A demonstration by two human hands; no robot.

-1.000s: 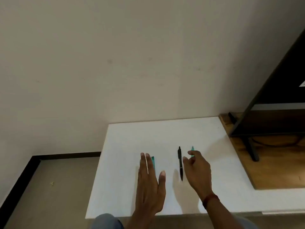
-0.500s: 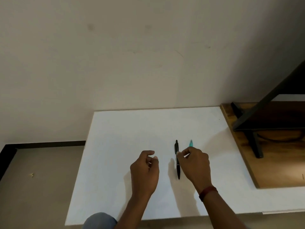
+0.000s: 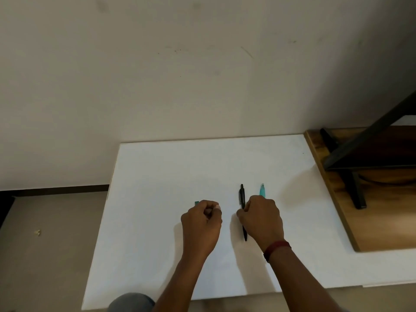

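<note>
Broadly: pale wall (image 3: pixel 202 75) fills the far side. White table (image 3: pixel 180 167) butts against it, and a wooden desk (image 3: pixel 382 226) with a black frame (image 3: pixel 358 192) sits flush on the right. Grey floor (image 3: pixel 51 244) to the left.

Both hands mid-table, near each other but apart. Right hand (image 3: pixel 262 218), red band (image 3: pixel 277 248) at the wrist, is curled over a teal pen (image 3: pixel 262 190); only the pen's far end shows. Black pen (image 3: pixel 242 195) lies flat just left of it, partly covered by the knuckles. Left hand (image 3: pixel 202 219) is fisted round a teal piece (image 3: pixel 197 202), one small end poking out, the rest hidden by fingers. Pale scrap (image 3: pixel 37 232) on the floor.
</note>
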